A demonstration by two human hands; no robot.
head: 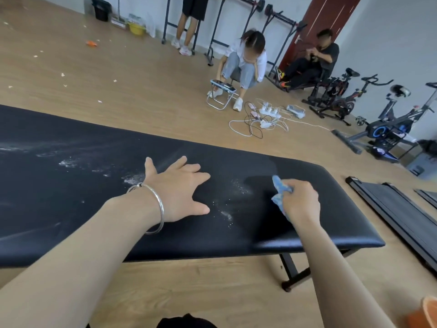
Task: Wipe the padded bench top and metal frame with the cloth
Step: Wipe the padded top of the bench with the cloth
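In the head view, a blue cloth is bunched in the curled fingers of the right hand and pressed onto the padded bench top. The left hand is laid flat, fingers spread, beside that grip, with white specks scattered between. The metal frame is seen below the grip.

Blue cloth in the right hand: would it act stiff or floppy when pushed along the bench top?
Probably floppy: the cloth is bunched and creased inside the right hand. Likely light, since one hand crumples it. It may slide easily on the smooth bench top.
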